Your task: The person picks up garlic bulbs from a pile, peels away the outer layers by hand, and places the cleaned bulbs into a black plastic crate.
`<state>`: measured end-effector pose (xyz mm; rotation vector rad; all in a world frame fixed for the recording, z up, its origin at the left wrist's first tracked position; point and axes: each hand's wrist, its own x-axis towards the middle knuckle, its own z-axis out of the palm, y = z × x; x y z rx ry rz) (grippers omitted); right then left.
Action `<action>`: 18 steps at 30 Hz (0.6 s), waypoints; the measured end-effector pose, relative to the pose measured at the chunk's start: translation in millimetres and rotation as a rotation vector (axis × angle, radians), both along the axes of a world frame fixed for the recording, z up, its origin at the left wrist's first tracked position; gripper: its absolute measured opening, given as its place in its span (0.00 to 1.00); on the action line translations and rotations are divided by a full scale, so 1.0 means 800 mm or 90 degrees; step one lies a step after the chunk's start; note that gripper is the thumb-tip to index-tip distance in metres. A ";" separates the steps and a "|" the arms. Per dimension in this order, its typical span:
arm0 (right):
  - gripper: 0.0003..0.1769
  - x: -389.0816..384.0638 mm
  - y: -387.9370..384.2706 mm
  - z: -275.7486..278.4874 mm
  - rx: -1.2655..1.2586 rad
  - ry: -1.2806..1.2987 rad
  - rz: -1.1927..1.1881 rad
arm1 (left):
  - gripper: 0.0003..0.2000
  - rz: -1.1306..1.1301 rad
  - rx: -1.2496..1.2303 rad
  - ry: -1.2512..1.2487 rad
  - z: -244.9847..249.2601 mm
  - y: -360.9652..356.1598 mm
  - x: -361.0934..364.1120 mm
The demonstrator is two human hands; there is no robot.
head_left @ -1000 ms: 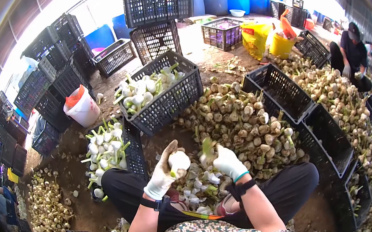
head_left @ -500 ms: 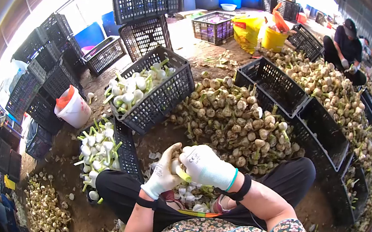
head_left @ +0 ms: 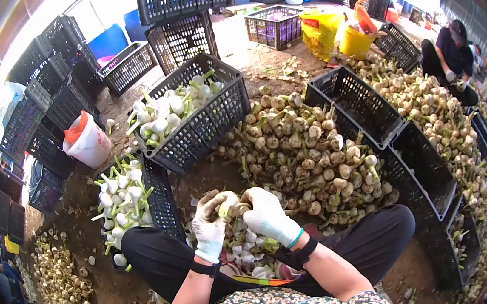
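Note:
My left hand (head_left: pixel 210 220), in a white work glove soiled at the fingers, is closed around a garlic bulb (head_left: pixel 229 199) with a short green stem. Against the bulb's right side, my gloved right hand (head_left: pixel 267 216) has its fingers pinched together, gripping its dirty outer skin. Both hands are held over my lap. Below them lie loose white garlic skins (head_left: pixel 250 250) between my feet. A large heap of unpeeled garlic (head_left: pixel 297 152) rises just beyond my hands.
A black crate (head_left: pixel 204 129) of cleaned garlic stands ahead left; another crate (head_left: pixel 163 200) of it sits by my left knee. Black crates (head_left: pixel 357 102) line the right side. A white bucket (head_left: pixel 91 145) stands left. A co-worker (head_left: pixel 451 58) sits beside more garlic at upper right.
My left hand has turned more upright, and the bulb now shows between my hands with its stem facing me. The right hand has shifted slightly right. The view has moved a little.

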<state>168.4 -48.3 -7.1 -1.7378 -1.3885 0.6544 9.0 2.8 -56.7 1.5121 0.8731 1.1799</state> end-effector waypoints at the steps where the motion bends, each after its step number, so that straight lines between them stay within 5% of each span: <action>1: 0.12 0.003 0.002 -0.003 0.010 -0.018 -0.009 | 0.17 -0.020 -0.029 -0.038 0.000 0.003 0.001; 6: 0.10 0.015 0.018 -0.020 0.007 -0.007 -0.016 | 0.11 -0.108 -0.230 -0.282 0.003 0.009 0.007; 8: 0.10 0.023 0.025 -0.039 0.008 -0.061 -0.072 | 0.11 -0.125 -0.221 -0.242 -0.014 0.022 -0.003; 10: 0.11 0.047 0.027 -0.067 -0.093 -0.056 -0.160 | 0.12 -0.292 -0.387 -0.573 0.003 0.031 -0.004; 12: 0.11 0.075 0.021 -0.087 -0.239 0.037 -0.043 | 0.13 -0.218 -0.427 -0.621 0.016 0.048 -0.002; 14: 0.12 0.072 0.023 -0.102 -0.300 -0.044 0.125 | 0.13 -0.205 -0.455 -0.660 0.019 0.052 0.002; 16: 0.14 0.052 0.033 -0.090 -0.196 -0.107 0.026 | 0.13 -0.150 -0.372 -0.568 -0.001 0.058 0.008; 18: 0.13 0.036 0.049 -0.052 -0.096 0.253 -0.054 | 0.13 -0.126 -0.353 -0.507 -0.009 0.057 0.012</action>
